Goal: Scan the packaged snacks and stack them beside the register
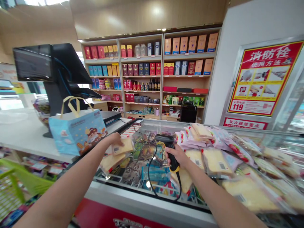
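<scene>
My left hand (115,139) is closed on a clear-wrapped bread slice (125,146) with a barcode label, above the left part of the glass-topped freezer. Another wrapped bread slice (110,162) lies just under it. My right hand (177,154) grips the handle of a black and yellow barcode scanner (164,138), its head pointing left toward the held bread. The scanner's black cable (148,171) loops down over the glass. To the right, several wrapped bread slices (217,161) and pink-and-white packets (185,137) lie in a pile.
A light-blue paper bag (76,134) with cream handles stands on the white counter (26,136) at left, before a black register screen (33,63). A green basket (22,179) is at lower left. Shelves of boxes (152,68) line the back; a red sign (264,76) hangs right.
</scene>
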A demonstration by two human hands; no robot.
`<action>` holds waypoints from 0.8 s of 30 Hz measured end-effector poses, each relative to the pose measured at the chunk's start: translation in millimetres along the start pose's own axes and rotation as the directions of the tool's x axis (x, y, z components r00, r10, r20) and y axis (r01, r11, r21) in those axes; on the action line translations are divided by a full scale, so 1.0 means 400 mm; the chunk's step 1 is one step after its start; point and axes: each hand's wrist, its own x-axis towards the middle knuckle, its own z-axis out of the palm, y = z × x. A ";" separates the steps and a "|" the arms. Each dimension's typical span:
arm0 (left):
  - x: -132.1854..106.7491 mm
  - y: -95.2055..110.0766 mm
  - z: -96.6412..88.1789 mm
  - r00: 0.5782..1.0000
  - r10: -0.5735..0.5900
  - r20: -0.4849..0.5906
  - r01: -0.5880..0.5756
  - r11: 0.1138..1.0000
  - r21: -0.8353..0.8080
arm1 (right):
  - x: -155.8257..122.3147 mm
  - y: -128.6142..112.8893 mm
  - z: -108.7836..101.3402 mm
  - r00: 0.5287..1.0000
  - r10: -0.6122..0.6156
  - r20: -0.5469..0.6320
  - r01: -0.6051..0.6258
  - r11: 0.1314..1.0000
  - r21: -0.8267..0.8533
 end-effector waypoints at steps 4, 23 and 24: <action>-0.031 0.056 0.036 0.992 -0.107 0.063 0.120 0.957 -0.265 | 0.004 0.012 0.001 1.000 -0.004 0.000 0.004 1.000 0.027; -0.172 0.094 0.454 0.980 -0.182 0.082 0.096 0.073 -0.993 | 0.065 0.048 0.078 0.946 0.115 -0.303 -0.107 0.993 0.042; -0.170 0.096 0.449 0.974 -0.207 0.093 0.105 0.047 -0.993 | 0.074 0.057 0.087 0.947 0.121 -0.299 -0.109 0.992 0.059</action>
